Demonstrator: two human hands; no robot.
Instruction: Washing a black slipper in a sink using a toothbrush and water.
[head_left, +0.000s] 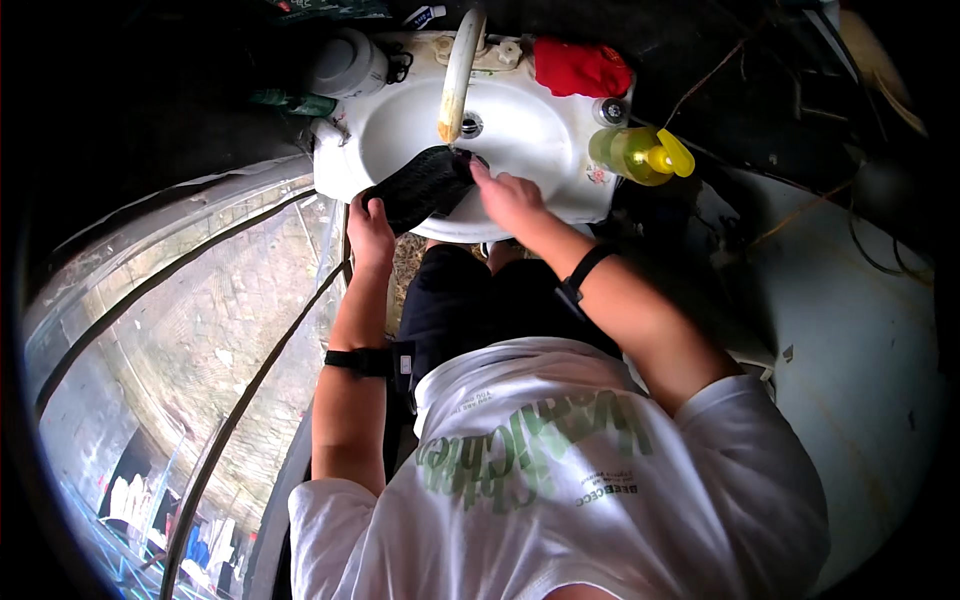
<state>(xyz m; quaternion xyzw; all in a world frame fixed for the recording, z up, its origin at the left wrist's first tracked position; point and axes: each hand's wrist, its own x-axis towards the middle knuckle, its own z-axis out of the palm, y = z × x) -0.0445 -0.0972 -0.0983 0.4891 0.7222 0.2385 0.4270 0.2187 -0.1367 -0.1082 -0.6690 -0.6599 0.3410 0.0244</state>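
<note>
A black slipper or shoe (420, 187) is held tilted over the front of a white washbasin (536, 120), its textured sole facing up. My left hand (371, 231) grips its near left end, thumb on top. At the far right end, a finger of my right hand (508, 196) touches it, the other fingers curled; whether they grip it is hidden. Right above that end is the mouth of a worn white tap (459, 82). Behind the tap's spout, the drain (470, 125) shows in the basin.
A yellow-green pump bottle (637, 154) stands on the basin's right rim, near a small round-topped container (609, 112) and a red cloth (581, 67). A grey lidded tub (349, 64) and a green tube (300, 103) are at left. A dark-framed window (225, 300) runs along my left side.
</note>
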